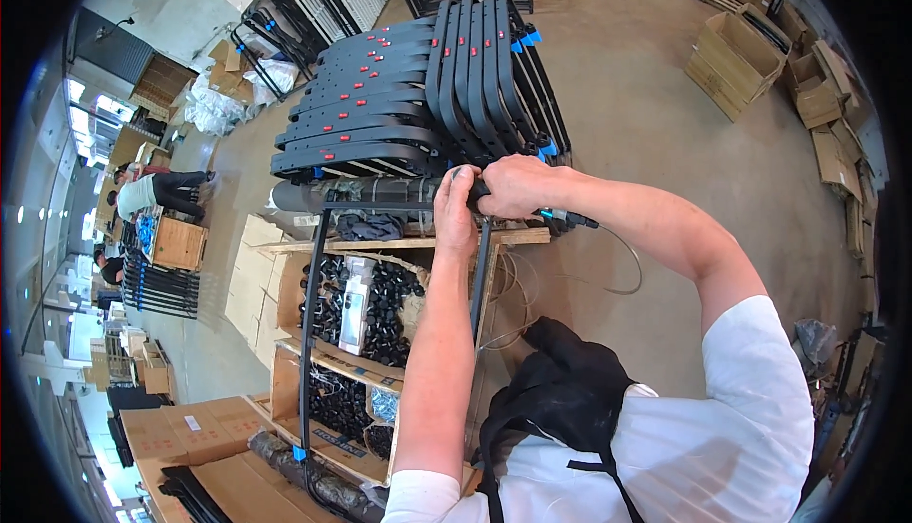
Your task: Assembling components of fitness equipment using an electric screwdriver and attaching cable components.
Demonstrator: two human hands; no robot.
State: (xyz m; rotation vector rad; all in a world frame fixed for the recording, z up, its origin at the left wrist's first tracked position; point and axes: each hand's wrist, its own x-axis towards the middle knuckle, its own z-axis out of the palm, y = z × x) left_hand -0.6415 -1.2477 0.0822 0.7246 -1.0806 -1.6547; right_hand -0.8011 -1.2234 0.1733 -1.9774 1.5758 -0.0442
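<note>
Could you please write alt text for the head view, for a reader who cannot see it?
Both hands, left hand and right hand, grip the top of a black metal frame standing on a warehouse floor. Behind it leans a stack of black frames; below lie cardboard boxes of black parts.

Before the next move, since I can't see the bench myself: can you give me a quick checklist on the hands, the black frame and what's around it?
1. Left hand on the black frame's top corner: ok.
2. Right hand closed on the same corner: ok.
3. Corner joint fully seated: cannot tell, hands cover it.
4. Frame lying over the box of black parts: ok.
5. Cable hanging loose beside the bench: not ok.
</note>
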